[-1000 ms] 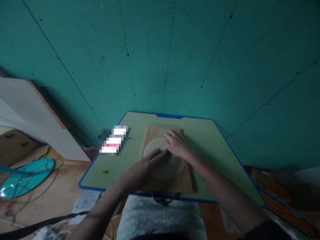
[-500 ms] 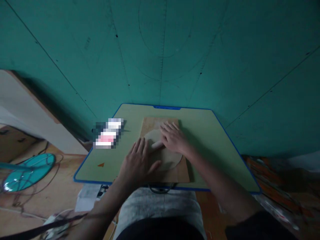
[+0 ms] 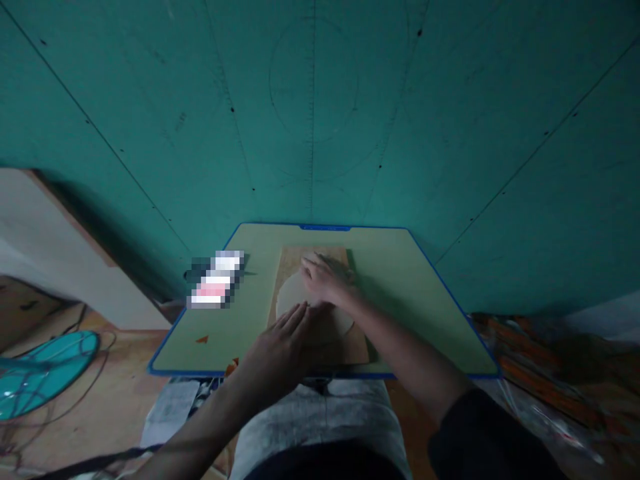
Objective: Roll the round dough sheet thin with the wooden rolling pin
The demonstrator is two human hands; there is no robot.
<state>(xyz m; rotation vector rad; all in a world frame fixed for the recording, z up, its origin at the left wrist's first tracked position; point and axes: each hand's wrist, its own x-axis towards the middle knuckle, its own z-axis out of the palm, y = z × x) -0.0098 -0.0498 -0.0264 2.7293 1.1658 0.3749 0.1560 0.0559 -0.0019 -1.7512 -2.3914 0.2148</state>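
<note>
A round, pale sheet of dough (image 3: 290,290) lies flat on a wooden board (image 3: 357,347). My right hand (image 3: 325,279) is over its far part, fingers drawn together and bent around a small rolling pin that is almost wholly hidden beneath the hand. Nearer to me, my left hand (image 3: 287,337) reaches over the dough's left front part. Its fingers are stretched out side by side, and the tips come close to the right hand's heel. Whether the left fingertips touch the pin cannot be made out.
The board rests on a pale green table (image 3: 410,300) with a blue rim, against a green wall (image 3: 320,133). A pixelated phone-like object (image 3: 216,280) stands at the left. Orange scraps (image 3: 202,339) lie near the front left. Cables and a turquoise round base (image 3: 55,370) are on the floor.
The view has tilted up. My right hand's spread fingers have drawn together, and the pin's end that showed is now covered. My left hand has moved closer to the right one.
</note>
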